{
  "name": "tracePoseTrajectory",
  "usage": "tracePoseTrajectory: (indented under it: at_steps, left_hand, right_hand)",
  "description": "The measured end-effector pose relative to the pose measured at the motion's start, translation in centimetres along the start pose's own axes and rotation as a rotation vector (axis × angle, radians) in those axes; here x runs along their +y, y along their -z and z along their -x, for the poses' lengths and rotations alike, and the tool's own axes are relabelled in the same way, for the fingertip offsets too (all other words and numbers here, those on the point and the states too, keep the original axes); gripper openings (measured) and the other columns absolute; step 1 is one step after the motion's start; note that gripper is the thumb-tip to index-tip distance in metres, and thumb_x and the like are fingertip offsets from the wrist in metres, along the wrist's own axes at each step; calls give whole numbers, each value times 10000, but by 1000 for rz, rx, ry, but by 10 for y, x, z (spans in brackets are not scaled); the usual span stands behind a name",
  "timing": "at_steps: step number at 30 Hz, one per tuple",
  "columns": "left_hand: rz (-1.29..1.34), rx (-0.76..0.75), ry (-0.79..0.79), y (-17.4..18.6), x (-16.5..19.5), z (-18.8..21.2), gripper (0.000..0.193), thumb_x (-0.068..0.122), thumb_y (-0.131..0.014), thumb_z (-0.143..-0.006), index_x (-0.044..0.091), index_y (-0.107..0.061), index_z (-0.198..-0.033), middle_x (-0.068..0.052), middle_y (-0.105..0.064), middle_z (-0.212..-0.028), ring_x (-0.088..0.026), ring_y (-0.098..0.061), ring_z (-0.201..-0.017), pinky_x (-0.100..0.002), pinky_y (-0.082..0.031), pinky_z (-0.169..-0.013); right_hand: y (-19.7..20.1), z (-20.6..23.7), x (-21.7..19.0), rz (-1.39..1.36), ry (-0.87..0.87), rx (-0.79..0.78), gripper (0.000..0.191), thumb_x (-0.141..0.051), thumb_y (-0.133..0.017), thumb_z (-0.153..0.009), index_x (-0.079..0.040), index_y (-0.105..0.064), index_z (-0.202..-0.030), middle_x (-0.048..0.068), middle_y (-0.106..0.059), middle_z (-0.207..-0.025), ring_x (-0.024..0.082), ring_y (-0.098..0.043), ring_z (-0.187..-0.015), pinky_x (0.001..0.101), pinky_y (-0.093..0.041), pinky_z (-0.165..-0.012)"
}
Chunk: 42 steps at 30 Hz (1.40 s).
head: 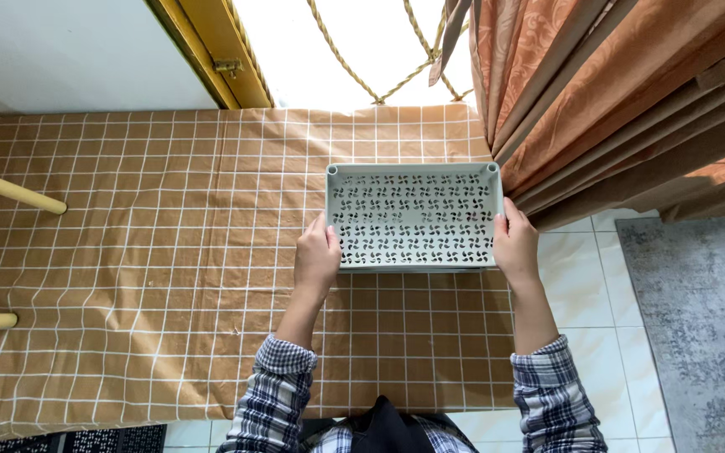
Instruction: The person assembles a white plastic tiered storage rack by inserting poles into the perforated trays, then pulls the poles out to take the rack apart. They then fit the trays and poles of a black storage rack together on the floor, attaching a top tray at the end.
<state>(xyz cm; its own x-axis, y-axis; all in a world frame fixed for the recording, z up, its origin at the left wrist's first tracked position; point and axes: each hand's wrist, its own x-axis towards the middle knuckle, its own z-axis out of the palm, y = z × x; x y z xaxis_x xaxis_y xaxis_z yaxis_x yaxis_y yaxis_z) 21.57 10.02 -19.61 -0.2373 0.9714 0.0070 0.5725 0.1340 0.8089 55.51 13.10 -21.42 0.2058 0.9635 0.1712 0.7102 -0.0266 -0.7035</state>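
Note:
A pale grey plastic basket (414, 216), rectangular with pinwheel-shaped cut-outs over its broad face, rests on a table covered by a brown cloth with a white grid (127, 277). My left hand (316, 258) grips the basket's left side near the front corner. My right hand (514, 245) holds the right side opposite it. Both sleeves are blue and white plaid. The basket sits near the table's right end, close to the far edge.
Orange-brown curtains (614, 101) hang at the upper right, almost touching the basket's far right corner. A bright window with a rope (362, 59) lies beyond the table. Two yellow wooden rods (10, 191) poke in from the left. White floor tiles and a grey rug (698, 319) are on the right.

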Motion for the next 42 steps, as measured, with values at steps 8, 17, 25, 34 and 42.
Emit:
tracePoseTrajectory:
  at_steps: [8, 17, 25, 34, 42]
  left_hand:
    - [628, -140, 337, -5, -42, -10, 627, 442, -292, -1074, 53, -422, -1549, -146, -445, -1554, -227, -396, -1445, -336, -315, -1173]
    - [1252, -205, 332, -27, -51, 7, 422, 337, -354, -1146, 32, -610, -1286, -90, -691, -1180, -184, -637, -1112, -359, -510, -978]
    - [1136, -332, 351, -21, -41, -43, 412, 287, -365, -1060, 59, -675, -1208, -77, -737, -1031, -163, -673, -931, -336, -532, -828]
    - [935, -653, 328, -50, -26, -150, 340, 336, -473, -1007, 90, -693, -926, -39, -672, -826, -153, -596, -794, -310, -473, -731]
    - [917, -679, 370, -91, 5, -193, 316, 317, -428, -961, 170, -581, -726, 17, -527, -657, -140, -480, -604, -303, -377, -554]
  right_hand:
    - [5, 3, 7, -1000, -334, -312, 559, -376, -403, -1073, -19, -454, -1500, 84, -594, -1439, 168, -565, -1303, 317, -424, -1099]
    - [-6, 20, 15, -1168, -550, -437, 683, -554, -360, -1058, -15, -535, -1439, 121, -636, -1373, 217, -609, -1234, 386, -469, -1049]
    - [-13, 50, 9, -1236, -554, -320, 702, -567, -327, -1060, -23, -479, -1478, 138, -633, -1359, 245, -614, -1218, 411, -499, -1029]
    - [-56, 132, -23, -1347, -585, 182, 696, -537, -303, -1049, -63, -347, -1558, 117, -488, -1537, 250, -502, -1377, 438, -410, -1149]
    - [-95, 167, -75, -1454, -594, 504, 721, -552, -345, -1022, -97, -297, -1580, 90, -425, -1586, 266, -439, -1426, 448, -352, -1179]
